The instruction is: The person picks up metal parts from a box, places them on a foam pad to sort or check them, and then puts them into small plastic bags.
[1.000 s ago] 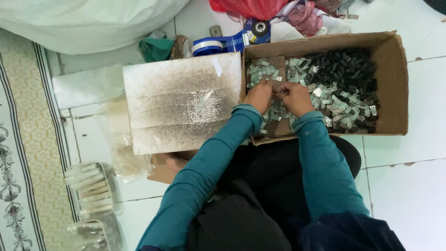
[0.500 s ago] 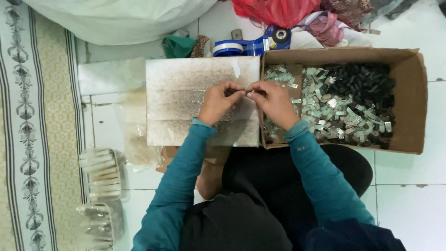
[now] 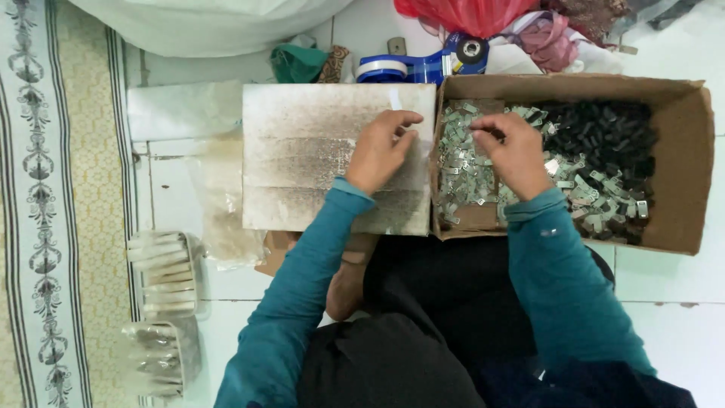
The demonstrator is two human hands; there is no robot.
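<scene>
My left hand (image 3: 380,153) rests over a worn white board (image 3: 302,151) on the floor, fingers curled together near the board's right edge. Whether it holds anything is too small to tell. My right hand (image 3: 516,151) is inside an open cardboard box (image 3: 683,181), thumb and fingers pinched on a small silver metal piece from the pile (image 3: 459,170). The box's left half holds several silver metal pieces. Its right half holds small black parts (image 3: 604,136). Both arms wear teal sleeves.
A blue tape dispenser (image 3: 411,68), a green cloth (image 3: 294,64), a red bag (image 3: 468,11) and a white sack (image 3: 204,23) lie beyond the board. Clear bags (image 3: 219,196) and bundles of white sticks (image 3: 162,268) sit left, beside a patterned rug (image 3: 53,189).
My hands were together over the board's right edge; now they have parted. The right hand went back into the box, and the left stayed over the board.
</scene>
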